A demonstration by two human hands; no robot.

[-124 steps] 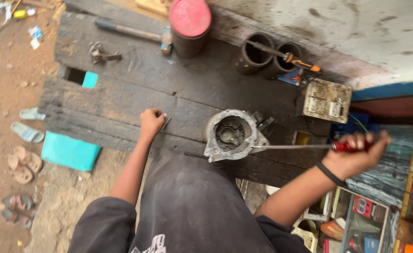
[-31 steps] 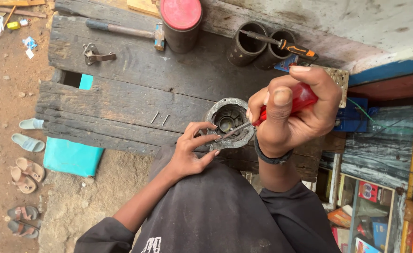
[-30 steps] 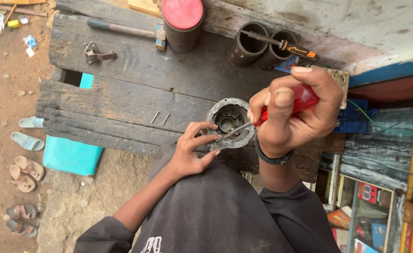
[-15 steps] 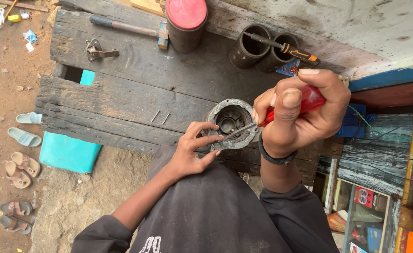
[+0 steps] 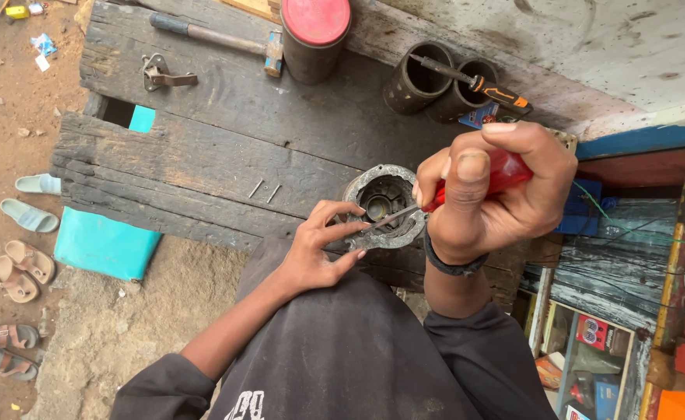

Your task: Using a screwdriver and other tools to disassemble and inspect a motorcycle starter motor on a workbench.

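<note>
Off the bench's left edge lie sandals (image 5: 17, 272) on the dirt and a teal slab (image 5: 103, 245) leaning under the near edge. Along the far edge of the dark, cracked plank workbench (image 5: 202, 148) sit a metal hasp (image 5: 164, 76), a hammer (image 5: 218, 37) and a red-lidded can (image 5: 315, 35). My left hand (image 5: 319, 249) rests at the near edge, fingers curled loosely against the left rim of the round metal housing (image 5: 383, 206), steadying it rather than clamping it. The housing is grey, pitted cast metal, its hollow bore facing up at me. My right hand (image 5: 494, 190) is the higher one, closed tight around the red handle of a screwdriver (image 5: 405, 218); its thin steel shaft slants down and leftward from my fist into the housing's rim, just beside my left fingertips. Beyond stand two dark cylinders (image 5: 436, 82), one holding an orange-handled screwdriver (image 5: 475, 80).
</note>
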